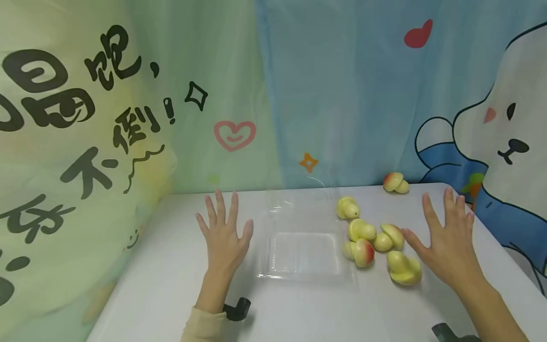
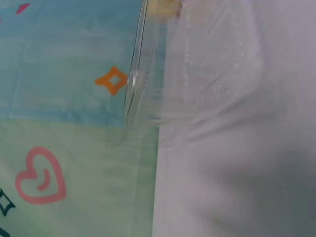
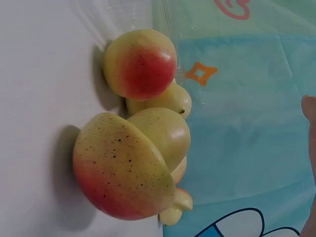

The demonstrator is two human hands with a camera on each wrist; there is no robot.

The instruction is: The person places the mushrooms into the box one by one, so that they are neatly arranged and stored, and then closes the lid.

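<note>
My left hand has its fingers spread to the left of a clear plastic box and holds nothing. The box stands with its see-through lid raised at the back; its edge shows in the left wrist view. To the right of the box lie several yellow, red-tinged model mushrooms. My right hand, also empty with fingers spread, is nearest to a mushroom at the front and another mushroom behind it. In the right wrist view a speckled mushroom lies closest, with a red-capped mushroom beyond.
One mushroom lies apart near the table's back edge. The white table meets a printed curtain behind it and at the left. Dark wrist-camera mounts sit on both wrists.
</note>
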